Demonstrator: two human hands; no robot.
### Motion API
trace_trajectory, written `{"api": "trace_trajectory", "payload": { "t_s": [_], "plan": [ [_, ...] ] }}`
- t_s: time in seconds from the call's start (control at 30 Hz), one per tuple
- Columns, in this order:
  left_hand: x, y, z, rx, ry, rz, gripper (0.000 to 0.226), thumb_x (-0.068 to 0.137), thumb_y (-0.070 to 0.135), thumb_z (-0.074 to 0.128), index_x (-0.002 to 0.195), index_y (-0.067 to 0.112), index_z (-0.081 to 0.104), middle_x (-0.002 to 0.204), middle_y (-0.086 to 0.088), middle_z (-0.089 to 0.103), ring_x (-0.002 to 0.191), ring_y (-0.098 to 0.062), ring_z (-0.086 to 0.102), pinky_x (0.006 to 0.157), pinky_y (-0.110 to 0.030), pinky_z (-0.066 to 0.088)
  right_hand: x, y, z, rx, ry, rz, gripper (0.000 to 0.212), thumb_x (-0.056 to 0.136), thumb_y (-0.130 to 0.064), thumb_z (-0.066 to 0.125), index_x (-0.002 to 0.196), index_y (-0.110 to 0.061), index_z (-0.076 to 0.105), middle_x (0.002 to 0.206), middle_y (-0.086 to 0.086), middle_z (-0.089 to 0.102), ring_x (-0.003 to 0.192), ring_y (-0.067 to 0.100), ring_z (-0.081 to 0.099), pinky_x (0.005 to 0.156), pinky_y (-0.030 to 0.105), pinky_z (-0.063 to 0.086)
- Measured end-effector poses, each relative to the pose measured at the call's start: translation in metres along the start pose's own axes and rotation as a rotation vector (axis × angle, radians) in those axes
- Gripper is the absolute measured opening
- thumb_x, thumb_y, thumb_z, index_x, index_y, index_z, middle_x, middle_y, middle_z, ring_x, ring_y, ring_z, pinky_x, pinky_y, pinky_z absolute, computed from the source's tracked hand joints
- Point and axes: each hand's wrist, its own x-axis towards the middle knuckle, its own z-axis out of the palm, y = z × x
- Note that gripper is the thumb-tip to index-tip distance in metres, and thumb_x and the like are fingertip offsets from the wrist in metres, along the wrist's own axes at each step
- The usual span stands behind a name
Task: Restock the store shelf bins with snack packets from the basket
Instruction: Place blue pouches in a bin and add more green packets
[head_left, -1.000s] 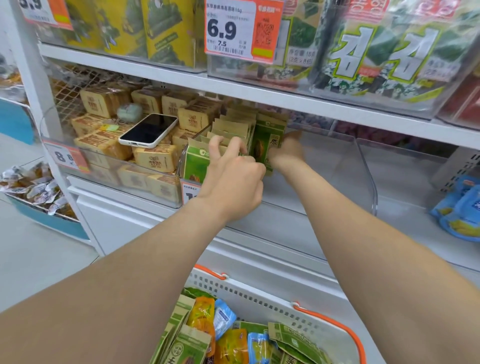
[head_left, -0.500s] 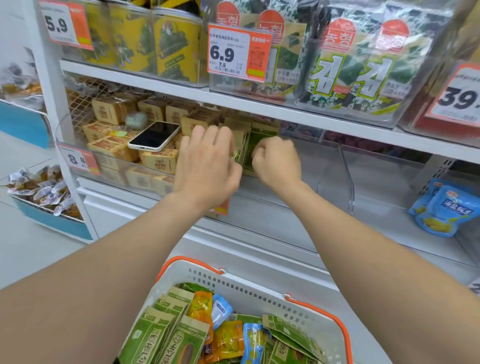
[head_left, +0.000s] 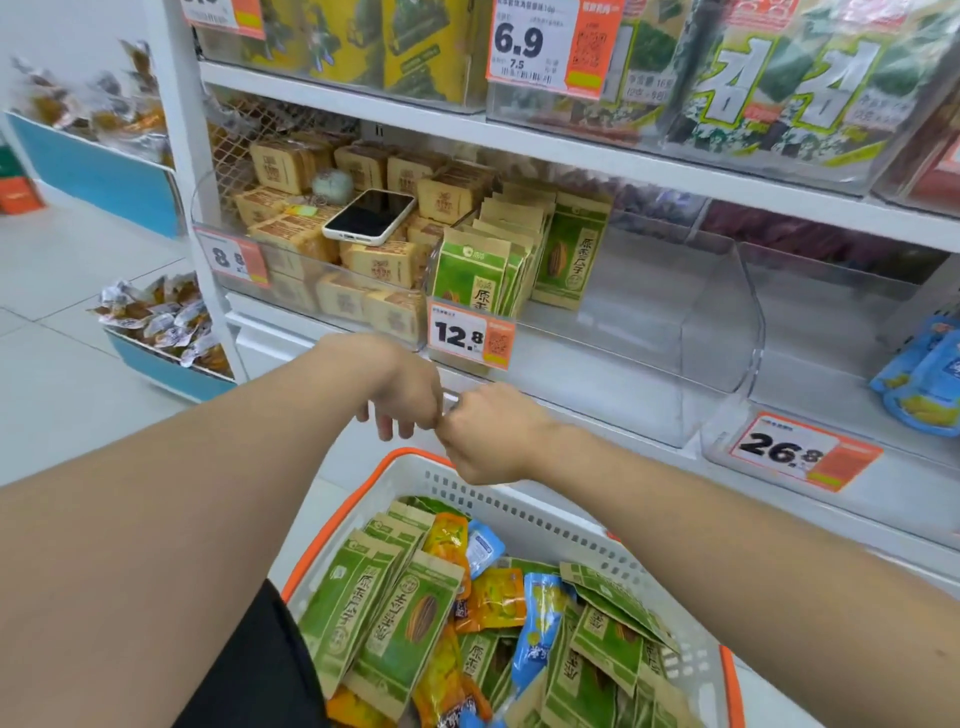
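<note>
A second ago both my hands were up above the 12.8 price tag (head_left: 470, 335), inside the clear bin (head_left: 675, 312), the left pressing the front of the green packets (head_left: 498, 260) and the right closed against their right side. Now both are out of the bin and down below that tag, over the far rim of the basket (head_left: 519, 499), my left hand (head_left: 402, 392) with fingers hanging loose and my right hand (head_left: 488, 436) curled, knuckles touching the left. The packets stand untouched above the tag, which my left hand no longer covers.
</note>
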Motion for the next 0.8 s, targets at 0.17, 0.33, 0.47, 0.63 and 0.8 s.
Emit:
{"api": "trace_trajectory", "payload": {
  "t_s": [0.17,0.33,0.47,0.63,0.8],
  "plan": [
    [0.011,0.007,-0.001,0.02,-0.015,0.015,0.038,0.108,0.03,0.045,0.143,0.021,0.056,0.124,0.002,0.07,0.102,-0.015,0.074,0.099,-0.047,0.058,0.018,-0.034,0.065,0.19,-0.495,0.057,0.022,0.091,-0.028,0.062,0.105,-0.011,0.065,0.089,0.005,0.059,0.081,0.028,0.063,0.071,0.043,0.059],
    [0.02,0.013,-0.006,0.019,-0.006,0.058,0.036,0.108,0.032,0.047,0.141,0.021,0.057,0.123,0.001,0.069,0.102,-0.016,0.074,0.099,-0.047,0.058,0.017,-0.06,0.104,0.397,-0.665,0.179,0.049,0.098,-0.045,0.063,0.122,-0.003,0.059,0.107,0.01,0.063,0.096,0.031,0.063,0.075,0.037,0.051],
    [0.027,0.012,-0.008,0.032,-0.02,0.061,0.037,0.107,0.033,0.048,0.142,0.022,0.055,0.126,-0.001,0.068,0.102,-0.017,0.074,0.099,-0.048,0.058,0.017,-0.076,0.125,0.528,-0.694,0.337,0.087,0.086,-0.06,0.074,0.143,-0.003,0.041,0.144,0.021,0.046,0.124,0.036,0.053,0.102,0.043,0.05],
    [0.029,0.014,-0.011,0.074,-0.006,0.06,0.038,0.108,0.034,0.048,0.143,0.022,0.056,0.124,0.0,0.068,0.102,-0.018,0.075,0.101,-0.046,0.056,0.017,-0.072,0.122,0.652,-0.654,0.456,0.079,0.086,-0.05,0.079,0.143,-0.009,0.045,0.147,0.018,0.044,0.139,0.039,0.042,0.115,0.043,0.037],
    [0.028,0.021,-0.011,0.08,-0.021,0.066,0.04,0.108,0.034,0.047,0.145,0.02,0.054,0.127,-0.002,0.068,0.104,-0.018,0.074,0.102,-0.047,0.055,0.015,-0.071,0.117,0.772,-0.583,0.529,0.078,0.082,-0.038,0.086,0.145,-0.012,0.049,0.15,0.017,0.042,0.14,0.036,0.042,0.109,0.039,0.044]
  ]
}}
